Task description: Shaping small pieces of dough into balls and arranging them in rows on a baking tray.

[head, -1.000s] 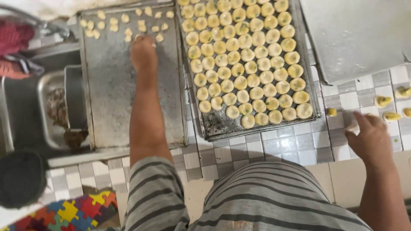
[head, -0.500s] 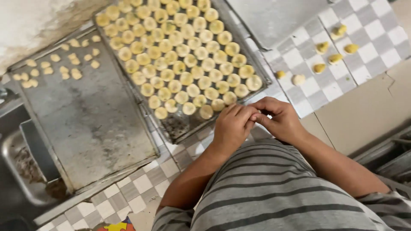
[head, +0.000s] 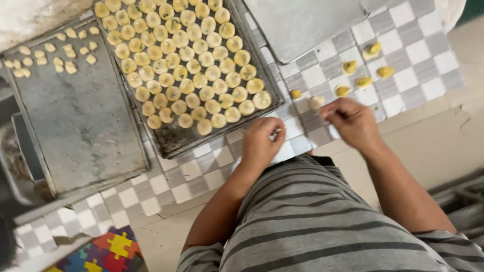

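Leftmost, a grey tray [head: 75, 126] carries a few dough pieces [head: 48, 55]; beside it a darker tray [head: 174, 141] is packed with yellow rounds [head: 186, 65]. Below, the left hand [head: 259, 143] curls loosely on the checkered cloth [head: 201, 171] — the right hand [head: 353, 121] pinches something small (too blurred to identify) near loose pieces [head: 363, 75].

A single head-worn camera looks steeply down from close above the person's chest onto the checkered counter [head: 423, 45], tilted slightly. The near counter edge runs diagonally across; the striped shirt [head: 322, 221] fills the bottom of the frame.
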